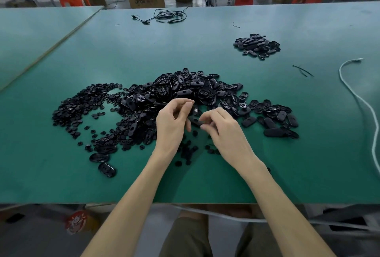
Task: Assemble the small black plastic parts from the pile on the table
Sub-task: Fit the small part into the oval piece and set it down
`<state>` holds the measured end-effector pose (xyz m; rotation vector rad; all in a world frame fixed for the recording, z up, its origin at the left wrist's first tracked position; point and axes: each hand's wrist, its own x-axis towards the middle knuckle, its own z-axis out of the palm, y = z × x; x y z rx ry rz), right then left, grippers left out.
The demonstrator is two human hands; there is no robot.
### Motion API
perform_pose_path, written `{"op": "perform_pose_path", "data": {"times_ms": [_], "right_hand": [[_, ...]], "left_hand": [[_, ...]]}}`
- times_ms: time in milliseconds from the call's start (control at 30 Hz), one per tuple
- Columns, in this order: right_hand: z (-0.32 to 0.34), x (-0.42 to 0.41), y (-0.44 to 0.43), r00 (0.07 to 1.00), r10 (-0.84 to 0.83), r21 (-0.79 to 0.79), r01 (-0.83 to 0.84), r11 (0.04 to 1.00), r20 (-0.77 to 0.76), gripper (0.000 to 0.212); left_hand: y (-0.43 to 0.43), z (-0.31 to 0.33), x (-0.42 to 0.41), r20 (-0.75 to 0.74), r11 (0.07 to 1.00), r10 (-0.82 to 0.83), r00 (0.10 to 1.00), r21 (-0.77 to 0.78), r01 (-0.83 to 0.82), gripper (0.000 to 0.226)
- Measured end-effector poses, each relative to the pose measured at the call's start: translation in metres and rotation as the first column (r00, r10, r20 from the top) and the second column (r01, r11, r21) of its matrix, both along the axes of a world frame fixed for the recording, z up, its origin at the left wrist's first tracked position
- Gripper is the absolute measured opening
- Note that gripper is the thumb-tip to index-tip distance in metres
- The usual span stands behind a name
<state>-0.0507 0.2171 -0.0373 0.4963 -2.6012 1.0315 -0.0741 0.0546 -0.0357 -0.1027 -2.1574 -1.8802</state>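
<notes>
Working over the green counter (61, 174), on the near side of the big heap of black oval plastic shells (185, 90). Holding one small black oval plastic shell (195, 122) between both hands, lifted just clear of the counter.

Right hand (224, 131): fingers (205, 127) curled in tight, pinching the shell's right end. Left hand (171, 120): thumb curled against the shell's left end, upper fingers (185, 105) loosely bent and raised off it; impossible to tell whether carrying a tiny piece of their own.

Long axis of the shell running roughly left to right, dipping slightly toward the right hand, bridging the gap between the two hands.

Probably about to seat a round insert: the spread of small round black plastic pieces (82, 106) lying off to the left, nearer the left hand. Smaller heap of black parts (257, 45), seemingly finished, well apart at the far right, nearer the right hand.
</notes>
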Motion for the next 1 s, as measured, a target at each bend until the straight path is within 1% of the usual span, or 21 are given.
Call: {"op": "perform_pose_path", "data": {"times_ms": [100,300,400,500,567,800,1000], "right_hand": [[-0.001,-0.002,0.003,0.998,-0.027,-0.133,0.033,0.991,0.049,0.013],[0.000,-0.003,0.006,0.994,-0.028,-0.275,0.055,0.960,0.102,0.018],[0.002,-0.004,0.009,0.991,-0.054,-0.347,0.095,0.933,0.126,0.019],[0.003,-0.005,0.011,0.982,-0.065,-0.439,0.138,0.888,0.177,0.019],[0.003,-0.005,0.013,0.978,-0.058,-0.489,0.152,0.859,0.203,0.019],[0.002,-0.007,0.015,0.973,-0.027,-0.545,0.150,0.825,0.228,0.023],[0.001,-0.008,0.017,0.973,-0.038,-0.584,0.167,0.795,0.226,0.021]], "left_hand": [[-0.001,0.000,0.001,-0.011,0.999,-0.018,1.000,-0.046,0.018,0.010],[0.001,0.001,0.001,-0.029,0.997,-0.052,0.998,-0.060,0.051,0.010],[0.002,0.001,0.002,-0.038,0.993,-0.116,0.993,-0.032,0.115,0.018],[0.002,0.000,0.001,-0.012,0.990,-0.136,0.991,-0.033,0.135,0.024],[0.002,-0.001,0.000,0.000,0.989,-0.141,0.990,-0.036,0.141,0.024],[0.003,0.000,0.001,-0.012,0.988,-0.155,0.988,0.003,0.155,0.020],[0.004,0.001,0.001,-0.002,0.985,-0.173,0.985,0.001,0.173,0.014]]}}
